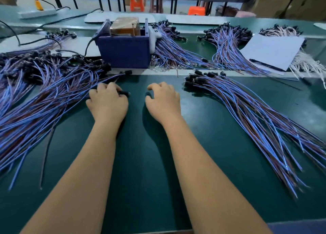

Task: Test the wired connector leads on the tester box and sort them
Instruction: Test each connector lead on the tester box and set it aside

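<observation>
— Green matting covers the surface (pixel 158 163) right across my view, and orange stools (pixel 136 1) stand far off behind it. What do you have in the middle?

— I see the blue tester box (pixel 124 54) at the far centre, its top open, with a black cable running off its left side.

— And the leads?

— I see a big heap of blue and red leads (pixel 44 99) on the left with black connectors at the far ends, and a tidier bundle (pixel 247 113) fanned out on the right. More piles (pixel 227 44) lie beyond, beside a white sheet (pixel 271 52) with a pen on it.

— The hands?

— My left hand (pixel 107 103) has its fingers curled round a black connector (pixel 124 93) at the edge of the left heap. My right hand (pixel 163 101) holds nothing, fingers loosely bent, fingertips on the mat, between the two near bundles.
</observation>
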